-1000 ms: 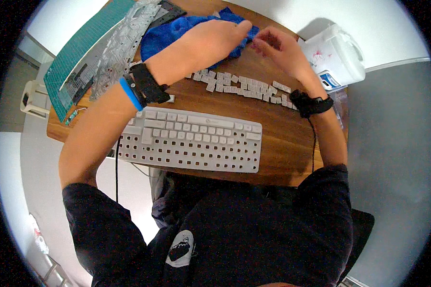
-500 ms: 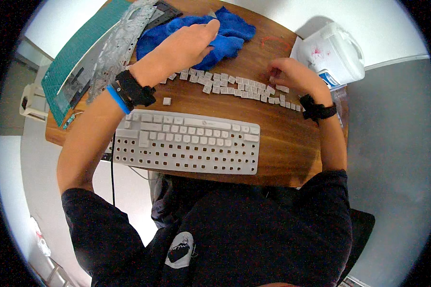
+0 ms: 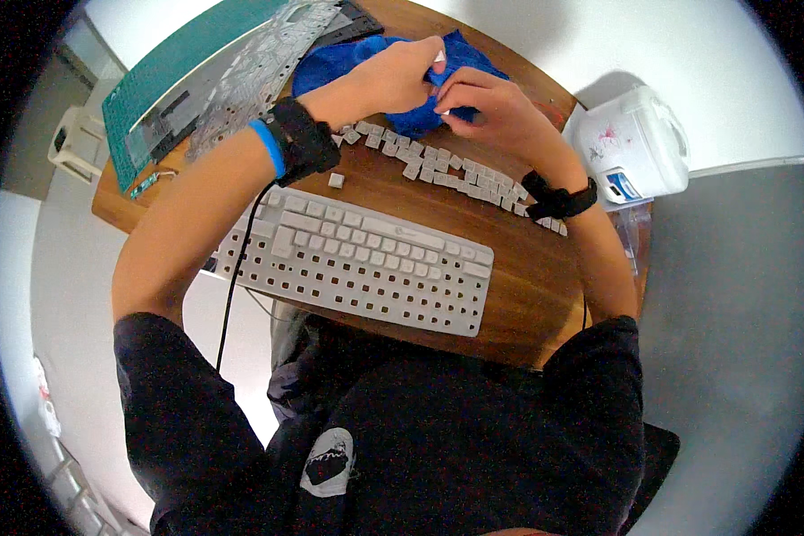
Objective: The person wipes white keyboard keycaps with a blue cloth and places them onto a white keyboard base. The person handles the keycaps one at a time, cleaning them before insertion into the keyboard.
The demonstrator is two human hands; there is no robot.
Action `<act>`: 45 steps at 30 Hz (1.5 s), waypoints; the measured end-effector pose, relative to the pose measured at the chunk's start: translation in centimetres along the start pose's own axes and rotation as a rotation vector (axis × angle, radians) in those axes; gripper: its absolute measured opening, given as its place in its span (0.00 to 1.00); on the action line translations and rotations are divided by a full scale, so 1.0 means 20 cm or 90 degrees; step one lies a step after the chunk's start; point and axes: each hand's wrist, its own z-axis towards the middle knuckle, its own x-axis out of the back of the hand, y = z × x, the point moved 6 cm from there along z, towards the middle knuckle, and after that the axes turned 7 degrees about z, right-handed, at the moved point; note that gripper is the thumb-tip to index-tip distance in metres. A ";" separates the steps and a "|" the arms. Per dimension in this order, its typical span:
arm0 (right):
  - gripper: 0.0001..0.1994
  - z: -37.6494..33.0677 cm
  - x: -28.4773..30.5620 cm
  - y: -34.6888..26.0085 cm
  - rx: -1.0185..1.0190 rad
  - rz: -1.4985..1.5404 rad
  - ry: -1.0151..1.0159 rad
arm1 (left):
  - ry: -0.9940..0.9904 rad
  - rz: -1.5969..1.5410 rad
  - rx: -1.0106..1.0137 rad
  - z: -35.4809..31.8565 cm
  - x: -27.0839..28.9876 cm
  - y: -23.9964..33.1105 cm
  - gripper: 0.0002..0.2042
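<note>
My left hand point(image 3: 393, 80) is closed over the blue cloth point(image 3: 344, 61), with a small white piece point(image 3: 439, 56) showing at its thumb; its exact kind is unclear. Close beside it, my right hand point(image 3: 496, 109) has its fingers pinched together. A small white keycap point(image 3: 445, 113) shows at those fingertips. Below both hands, several loose white keycaps point(image 3: 433, 170) lie in uneven rows on the wooden table. A single keycap point(image 3: 336, 180) sits apart, just above the white keyboard point(image 3: 375, 299). The keyboard's upper rows carry caps, while its lower rows show bare square holes.
A green cutting mat point(image 3: 165, 85) lies at the far left, under a clear plastic sheet point(image 3: 259, 80) and dark keyboard parts. To the right stands a white lidded appliance point(image 3: 630, 147) against the wall. A white stool point(image 3: 76, 143) is left of the table point(image 3: 536, 277).
My right hand has moved up and left from the loose keycaps to meet my left hand over the blue cloth. The view has shifted and tilted slightly.
</note>
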 end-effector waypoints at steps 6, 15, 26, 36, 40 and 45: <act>0.07 -0.03 -0.06 0.07 0.036 -0.090 0.007 | -0.025 0.003 0.057 0.02 -0.04 -0.02 0.18; 0.08 -0.07 0.04 0.08 0.095 -0.370 0.004 | 0.008 0.011 0.060 0.04 -0.03 -0.10 0.18; 0.14 -0.05 0.06 0.05 0.104 -0.382 0.014 | 0.002 0.005 0.054 0.02 -0.02 -0.10 0.16; 0.10 -0.04 0.04 0.05 -0.062 -0.156 0.101 | -0.003 0.026 0.029 0.04 -0.03 -0.01 0.14; 0.10 -0.14 0.10 0.30 -0.185 -0.234 0.084 | -0.020 0.004 0.030 -0.01 0.06 0.03 0.08; 0.06 -0.15 0.16 0.10 -0.344 -0.195 0.145 | -0.095 0.065 0.035 -0.09 0.23 0.15 0.12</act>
